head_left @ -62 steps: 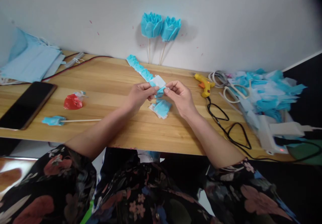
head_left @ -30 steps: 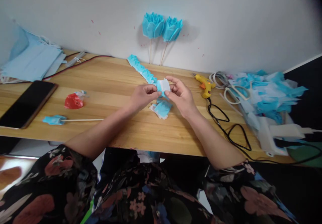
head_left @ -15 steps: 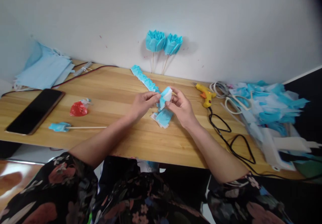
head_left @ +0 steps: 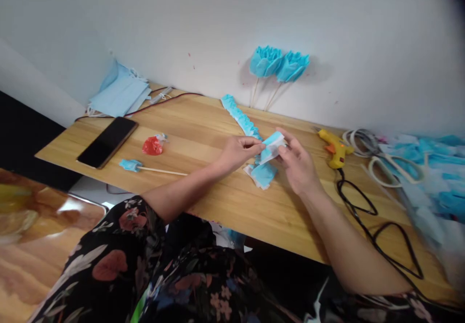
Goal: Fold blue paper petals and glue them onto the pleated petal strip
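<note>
Between my hands is a small blue and white fabric piece (head_left: pixel 272 146). My left hand (head_left: pixel 238 153) pinches its left edge between thumb and fingers. My right hand (head_left: pixel 297 161) grips its right side, thumb in front and fingers partly behind. Under it on the wooden table lie more blue and white pieces (head_left: pixel 262 175). A pleated blue strip (head_left: pixel 240 116) runs from there toward the wall. Two blue fabric flowers on sticks (head_left: pixel 267 62) lean against the wall.
At the left are a phone (head_left: pixel 108 142), a stack of blue masks (head_left: pixel 119 92), a red wrapper (head_left: pixel 152 145) and a stick with blue fabric (head_left: pixel 131 165). Rightward are a yellow glue gun (head_left: pixel 337 151), its black cord, scissors (head_left: pixel 387 170) and blue scraps (head_left: pixel 436 161).
The view has turned, so the table items appear farther right. The held piece has tilted and spread a little between my fingers.
</note>
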Demonstrator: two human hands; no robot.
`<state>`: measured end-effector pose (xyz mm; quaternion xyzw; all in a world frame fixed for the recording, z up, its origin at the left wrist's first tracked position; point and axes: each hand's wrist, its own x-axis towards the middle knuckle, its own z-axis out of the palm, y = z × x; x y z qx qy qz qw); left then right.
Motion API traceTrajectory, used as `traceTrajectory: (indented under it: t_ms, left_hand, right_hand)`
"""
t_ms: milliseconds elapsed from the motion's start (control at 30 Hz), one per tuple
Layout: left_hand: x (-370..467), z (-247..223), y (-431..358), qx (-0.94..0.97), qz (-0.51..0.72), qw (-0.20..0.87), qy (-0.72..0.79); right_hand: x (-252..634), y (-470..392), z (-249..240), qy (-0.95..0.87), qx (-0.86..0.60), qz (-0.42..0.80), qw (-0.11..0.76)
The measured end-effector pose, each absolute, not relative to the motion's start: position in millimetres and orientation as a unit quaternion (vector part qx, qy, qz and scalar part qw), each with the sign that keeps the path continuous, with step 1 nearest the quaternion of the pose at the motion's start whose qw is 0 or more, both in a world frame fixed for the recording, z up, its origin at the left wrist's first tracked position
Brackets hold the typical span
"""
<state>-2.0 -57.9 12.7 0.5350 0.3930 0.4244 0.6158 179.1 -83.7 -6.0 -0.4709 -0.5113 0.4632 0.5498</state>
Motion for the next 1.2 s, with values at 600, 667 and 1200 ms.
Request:
traceTrajectory:
  t_ms: [600,667,1200]
  left_hand:
    - [-1.7,4.4,-56.4,0.597,0.395,0.601,0.354]
    - [-1.3,3.4,-56.4,0.604,0.392,0.597,0.353]
    - [0.3,0.2,-54.8,0.610,0.376,0.599,0.358]
  right_hand:
    - [184.6,-85.7,-2.0,-0.497,-0.494,0.456,0.550]
    - [185.0,-86.0,-2.1,-0.502,-0.496,0.448,0.549]
    - [184.4,-84.6,-7.7,-0.484,-0.513,0.401,0.585]
